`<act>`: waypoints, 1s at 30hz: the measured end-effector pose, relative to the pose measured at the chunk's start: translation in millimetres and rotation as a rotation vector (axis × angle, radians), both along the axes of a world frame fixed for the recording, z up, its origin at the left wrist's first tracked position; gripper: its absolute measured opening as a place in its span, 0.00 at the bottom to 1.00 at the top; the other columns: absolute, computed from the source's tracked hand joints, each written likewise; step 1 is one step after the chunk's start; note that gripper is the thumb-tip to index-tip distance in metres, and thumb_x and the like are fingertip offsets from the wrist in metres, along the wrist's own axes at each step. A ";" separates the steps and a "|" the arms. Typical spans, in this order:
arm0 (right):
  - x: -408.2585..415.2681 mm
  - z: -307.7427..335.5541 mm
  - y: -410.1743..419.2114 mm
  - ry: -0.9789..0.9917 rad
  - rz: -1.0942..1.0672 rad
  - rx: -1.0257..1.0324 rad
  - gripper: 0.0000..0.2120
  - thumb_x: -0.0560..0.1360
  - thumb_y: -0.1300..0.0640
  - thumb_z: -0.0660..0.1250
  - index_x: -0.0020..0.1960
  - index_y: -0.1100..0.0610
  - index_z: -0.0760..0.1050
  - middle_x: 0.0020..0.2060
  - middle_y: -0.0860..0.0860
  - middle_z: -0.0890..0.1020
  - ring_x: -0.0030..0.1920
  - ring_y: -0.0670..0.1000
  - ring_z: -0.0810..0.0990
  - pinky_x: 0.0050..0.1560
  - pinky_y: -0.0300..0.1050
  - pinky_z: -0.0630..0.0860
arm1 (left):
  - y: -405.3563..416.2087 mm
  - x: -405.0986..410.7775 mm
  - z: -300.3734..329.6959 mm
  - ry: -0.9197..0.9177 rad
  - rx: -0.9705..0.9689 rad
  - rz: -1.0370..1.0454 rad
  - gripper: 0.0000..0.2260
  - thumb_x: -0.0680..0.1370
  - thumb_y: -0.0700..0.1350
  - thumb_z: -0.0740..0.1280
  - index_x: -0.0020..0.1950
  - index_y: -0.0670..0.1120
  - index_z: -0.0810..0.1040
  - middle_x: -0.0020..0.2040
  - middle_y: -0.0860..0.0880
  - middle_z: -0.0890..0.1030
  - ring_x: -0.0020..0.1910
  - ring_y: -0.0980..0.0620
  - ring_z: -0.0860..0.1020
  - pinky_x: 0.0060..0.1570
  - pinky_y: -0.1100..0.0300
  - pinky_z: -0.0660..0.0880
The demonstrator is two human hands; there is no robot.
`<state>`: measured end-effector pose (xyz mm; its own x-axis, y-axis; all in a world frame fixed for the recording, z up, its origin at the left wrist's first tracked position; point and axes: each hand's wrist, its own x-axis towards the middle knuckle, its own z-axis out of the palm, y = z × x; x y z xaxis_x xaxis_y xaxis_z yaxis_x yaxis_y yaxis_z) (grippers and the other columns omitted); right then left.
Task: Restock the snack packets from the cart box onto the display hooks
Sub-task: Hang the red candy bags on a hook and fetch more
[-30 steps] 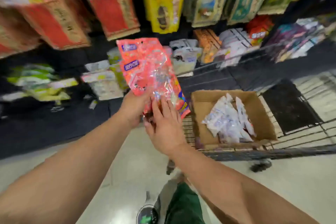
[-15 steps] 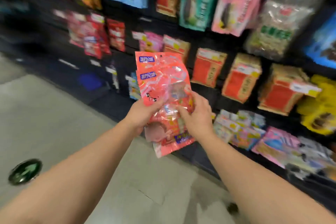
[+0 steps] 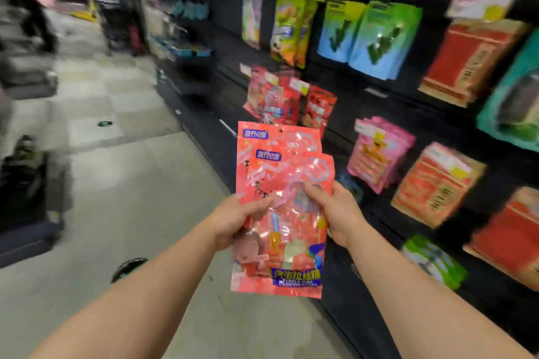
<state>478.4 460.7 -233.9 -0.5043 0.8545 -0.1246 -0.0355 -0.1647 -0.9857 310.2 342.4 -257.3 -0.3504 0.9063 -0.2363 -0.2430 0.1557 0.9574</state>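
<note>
The red packets point(image 3: 281, 207), pinched by left hand point(image 3: 236, 220) and right hand point(image 3: 339, 213), should be matched to hanging packets point(image 3: 274, 99) at upper centre, hole first.

The red snack packets point(image 3: 281, 204) at frame centre are glossy, crinkled plastic film. The floor point(image 3: 140, 183) at left looks smooth, slightly shiny tile.

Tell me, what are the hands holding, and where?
Two red packets, overlapped. The left hand grips their left edge, the right hand their right edge, both about mid-height.
</note>
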 end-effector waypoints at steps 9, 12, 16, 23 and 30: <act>-186.3 2.5 68.9 -0.021 0.230 0.003 0.10 0.75 0.62 0.70 0.55 0.60 0.78 0.43 0.52 0.85 0.38 0.46 0.85 0.35 0.38 0.80 | 53.2 -178.1 23.1 -0.084 0.119 0.383 0.15 0.75 0.41 0.72 0.61 0.47 0.79 0.49 0.49 0.87 0.40 0.53 0.85 0.38 0.60 0.80; -248.0 -3.1 83.1 -0.057 0.270 0.002 0.07 0.74 0.61 0.71 0.53 0.57 0.79 0.48 0.55 0.86 0.45 0.53 0.85 0.44 0.46 0.83 | 72.1 -240.6 14.5 -0.053 0.155 0.454 0.23 0.75 0.39 0.72 0.69 0.48 0.73 0.48 0.50 0.87 0.43 0.53 0.85 0.46 0.56 0.81; -336.5 -10.2 113.9 -0.127 0.277 0.058 0.07 0.73 0.56 0.73 0.50 0.54 0.81 0.48 0.54 0.86 0.50 0.56 0.84 0.56 0.57 0.79 | 102.8 -322.2 -1.1 -0.113 0.176 0.515 0.24 0.76 0.39 0.72 0.70 0.51 0.72 0.45 0.50 0.87 0.40 0.53 0.85 0.37 0.60 0.81; -491.6 5.1 147.9 -0.044 0.181 -0.006 0.08 0.74 0.53 0.71 0.51 0.55 0.80 0.46 0.55 0.86 0.47 0.56 0.85 0.51 0.55 0.81 | 144.7 -479.3 22.4 -0.113 0.126 0.489 0.14 0.74 0.41 0.74 0.59 0.45 0.81 0.50 0.44 0.87 0.46 0.46 0.85 0.48 0.51 0.81; -560.1 2.2 194.3 -0.091 0.028 0.034 0.10 0.73 0.51 0.72 0.50 0.56 0.80 0.45 0.51 0.86 0.45 0.52 0.86 0.49 0.52 0.82 | 210.6 -562.6 19.5 -0.078 0.090 0.390 0.21 0.69 0.46 0.78 0.61 0.46 0.81 0.50 0.46 0.87 0.49 0.46 0.85 0.48 0.51 0.82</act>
<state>-81.7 654.9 -231.7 -0.5158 0.8448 -0.1423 0.0582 -0.1312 -0.9897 -252.3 553.0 -237.8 -0.6560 0.7275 -0.2012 -0.3394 -0.0461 0.9395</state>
